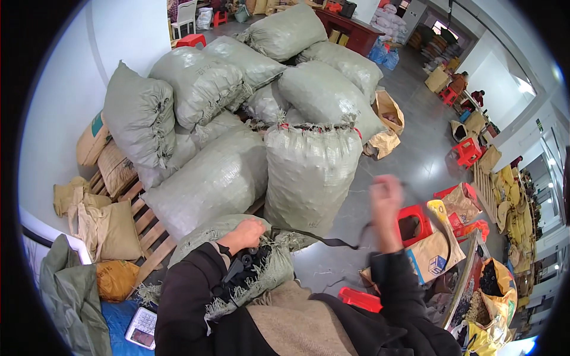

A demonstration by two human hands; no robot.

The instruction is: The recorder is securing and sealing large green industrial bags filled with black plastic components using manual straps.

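An open grey-green woven sack (279, 261) with frayed edges stands right before me. Dark black pieces (246, 267), too jumbled to name, fill its mouth. My left hand (246, 233) is closed on the gathered far rim of this sack. From beside that hand a thin black strap (314, 237) runs off to the right. My right hand (387, 199), smeared a little by motion, is raised in a fist over the floor, with the strap leading up to it and a loose length trailing beyond. Just past the open sack, a full woven sack (312, 172) stands upright.
Large stuffed sacks (205, 178) are piled on a wooden pallet (148, 228). To the right are a red stool (414, 222), a paper bag (436, 249) and a yellow bag of dark pieces (502, 291). A white calculator-like device (142, 326) lies lower left. People sit farther off.
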